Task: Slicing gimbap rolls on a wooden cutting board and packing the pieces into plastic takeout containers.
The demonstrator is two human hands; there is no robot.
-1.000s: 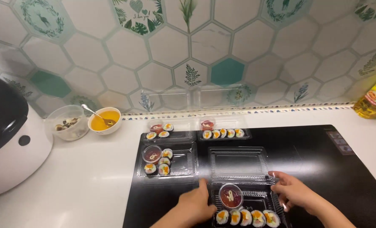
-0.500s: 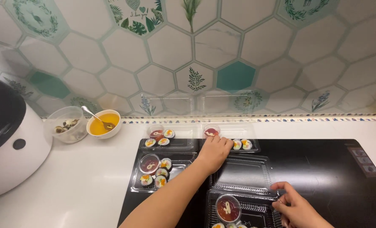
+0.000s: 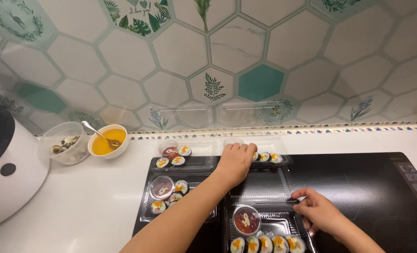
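Observation:
My left hand (image 3: 235,162) reaches to the far right clear plastic box (image 3: 269,158), its fingers curled over the sushi rolls there; whether it grips one I cannot tell. My right hand (image 3: 318,213) rests at the right edge of the near right box (image 3: 290,220), pinching its open clear lid (image 3: 264,187). That box holds a row of sushi rolls (image 3: 264,244) and a lidded red sauce cup (image 3: 246,220). Two more boxes with sushi and sauce cups, the far left box (image 3: 180,161) and the near left box (image 3: 168,197), lie to the left.
All boxes sit on a black glass cooktop (image 3: 358,187) set in a white counter (image 3: 77,206). A bowl of yellow liquid with a spoon (image 3: 107,141) and a clear bowl (image 3: 63,147) stand at the back left. A white rice cooker (image 3: 7,164) is at the far left.
My left hand left the near box and reached out to the far right box, covering its sushi. My right hand stayed at the near box's edge. The camera moved closer.

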